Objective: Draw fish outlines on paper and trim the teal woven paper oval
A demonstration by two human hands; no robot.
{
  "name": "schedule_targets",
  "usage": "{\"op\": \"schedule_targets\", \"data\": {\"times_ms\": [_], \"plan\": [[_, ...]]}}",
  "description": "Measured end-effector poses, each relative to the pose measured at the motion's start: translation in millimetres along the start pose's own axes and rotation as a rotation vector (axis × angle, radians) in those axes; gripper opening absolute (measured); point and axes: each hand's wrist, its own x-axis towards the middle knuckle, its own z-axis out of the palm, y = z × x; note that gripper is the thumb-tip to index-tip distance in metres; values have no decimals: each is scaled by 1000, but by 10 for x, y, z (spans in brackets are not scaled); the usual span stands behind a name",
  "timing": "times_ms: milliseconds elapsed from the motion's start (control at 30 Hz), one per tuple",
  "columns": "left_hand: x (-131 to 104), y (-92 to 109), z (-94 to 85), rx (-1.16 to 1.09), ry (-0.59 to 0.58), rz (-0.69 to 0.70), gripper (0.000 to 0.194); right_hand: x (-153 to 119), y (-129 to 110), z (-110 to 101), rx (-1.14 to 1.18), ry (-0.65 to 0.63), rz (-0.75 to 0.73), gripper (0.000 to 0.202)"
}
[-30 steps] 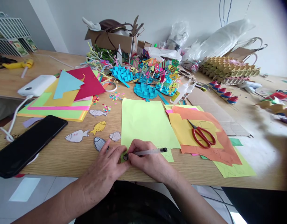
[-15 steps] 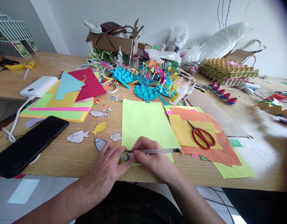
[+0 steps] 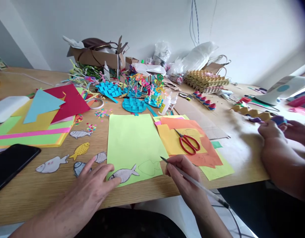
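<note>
On the light green paper (image 3: 132, 138) my left hand (image 3: 93, 185) lies with its fingers spread, thumb and fingertips at a pale paper fish (image 3: 125, 175). To the right of that cutout, a faint drawn fish outline (image 3: 149, 168) shows on the sheet. My right hand (image 3: 184, 175) grips a pen (image 3: 204, 189) with a clear barrel, its tip by the sheet's right edge. Further paper fish lie left of the sheet: a yellow one (image 3: 80, 150), a white one (image 3: 52, 164), and a grey one (image 3: 79, 168) partly covered by my left hand.
Red-handled scissors (image 3: 189, 143) rest on orange and yellow paper (image 3: 207, 150) to the right. A phone (image 3: 16, 162) and stacked coloured paper (image 3: 30, 138) lie left. Blue paper crafts (image 3: 134, 105) and glue bottles (image 3: 164, 105) stand behind. At right, another person's hands (image 3: 272, 132) hold painted egg carton.
My right hand has moved right with the pen, away from the paper fish, uncovering the drawn outline. The view has turned right, bringing another person's hands into sight.
</note>
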Motion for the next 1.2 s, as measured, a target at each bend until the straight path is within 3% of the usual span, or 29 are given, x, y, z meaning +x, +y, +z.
{"op": "schedule_targets", "data": {"times_ms": [200, 433, 533, 800, 1200], "plan": [[210, -66, -120, -42, -173, 98, 40, -82, 113, -114, -166, 63, -78, 12], [521, 140, -276, 1, -463, -66, 27, -108, 248, -128, -193, 113, -100, 12], [584, 194, -342, 27, -525, -91, 30, -112, 271, -128, -201, 98, -108, 13], [532, 197, -301, -4, -477, -93, 29, -115, 322, -112, -183, 80, -117, 14], [483, 228, -332, -36, -409, -54, 19, -125, 384, -43, -199, 155, -81, 15]]}}
